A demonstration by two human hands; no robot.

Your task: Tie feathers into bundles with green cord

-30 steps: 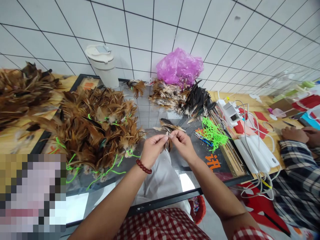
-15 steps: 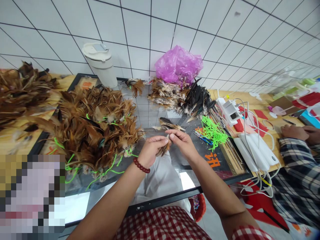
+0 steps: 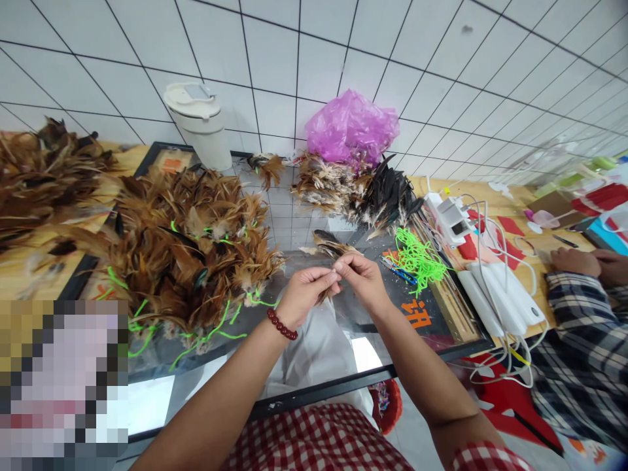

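Observation:
My left hand (image 3: pixel 305 296), with a dark red bead bracelet (image 3: pixel 282 325) at the wrist, is closed on a few brown feathers (image 3: pixel 324 296). Their tips poke out below the fingers. My right hand (image 3: pixel 364 282) pinches at the same feathers, its thumb and fingertips meeting those of the left; the quill ends are mostly hidden. Just beyond both hands, a small group of dark and pale feathers (image 3: pixel 334 244) lies on the glass tabletop (image 3: pixel 289 261). To the left is a large heap of brown feather bunches (image 3: pixel 191 242), several tied with bright green string.
Green strings (image 3: pixel 417 258) lie beside blue-handled snips (image 3: pixel 400 269) on the right. Behind are a pink plastic bag (image 3: pixel 352 127), black feathers (image 3: pixel 390 193) and a white cup (image 3: pixel 199 124). White cables and a power strip (image 3: pixel 505 297) separate me from another person's plaid sleeve (image 3: pixel 583 307).
My hands have drawn closer together and the fingertips now meet, covering more of the feathers. The view has shifted slightly; the heap and table things stay put.

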